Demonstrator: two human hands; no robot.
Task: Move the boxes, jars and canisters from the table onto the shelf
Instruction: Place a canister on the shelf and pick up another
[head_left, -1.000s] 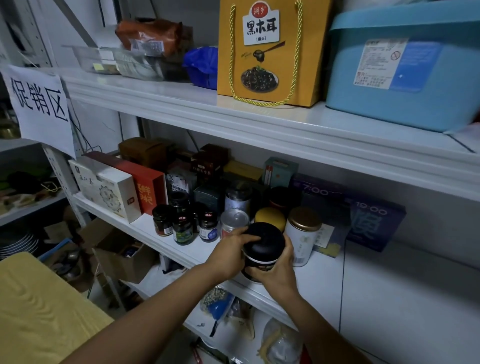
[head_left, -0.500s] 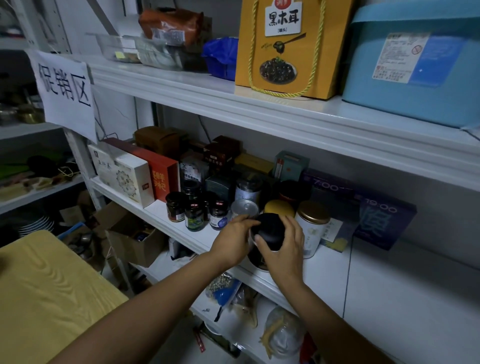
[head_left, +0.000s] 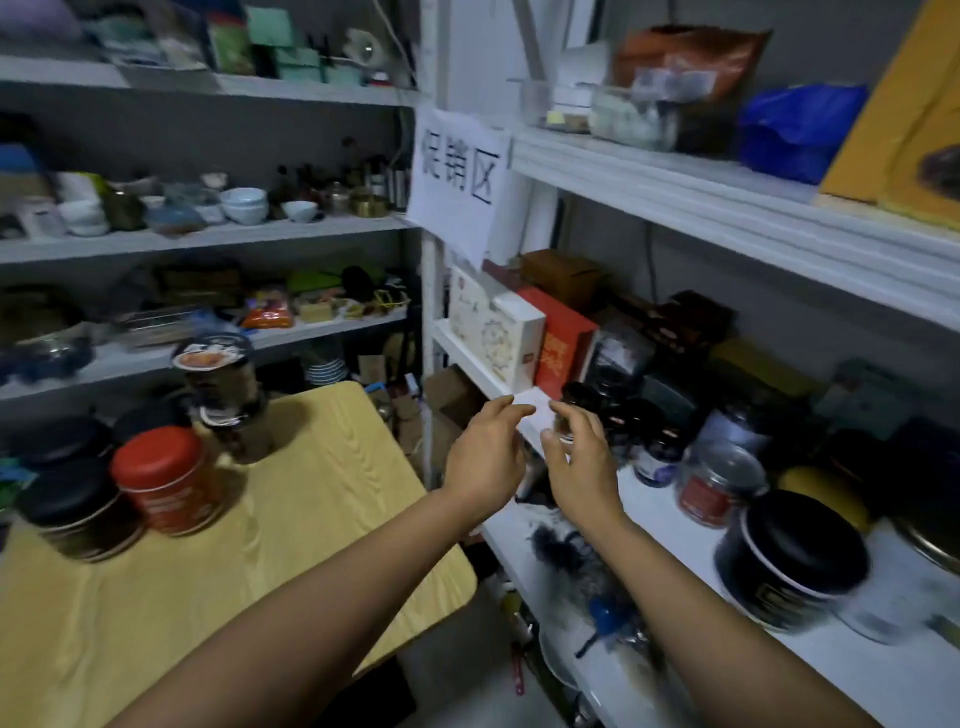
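1. Left hand (head_left: 485, 457): held in the air between the table (head_left: 322, 525) and the shelf (head_left: 670, 535). Fingers relaxed and slightly curved; nothing in them.
2. Right hand (head_left: 582, 467): just beside the left hand, not touching it, at the near edge of the shelf. Fingers loosely spread and half-curved; they grasp nothing.
3. Black canister (head_left: 789, 561): stands upright on the shelf, near its front edge, to the right of both hands and well apart from them.
4. Shelf contents beyond the black canister: a red-labelled tin (head_left: 717, 483) and small dark jars (head_left: 660, 447). At the far left end stand a white box (head_left: 498, 338) and a red box (head_left: 563, 348), side by side.
5. Table contents, left side: a red canister (head_left: 161, 478), upright; a black-lidded canister (head_left: 72, 514) just to its left; a tall dark canister (head_left: 223, 395) farther back.
6. A paper sign (head_left: 457, 176) hangs on the shelf post above the boxes.
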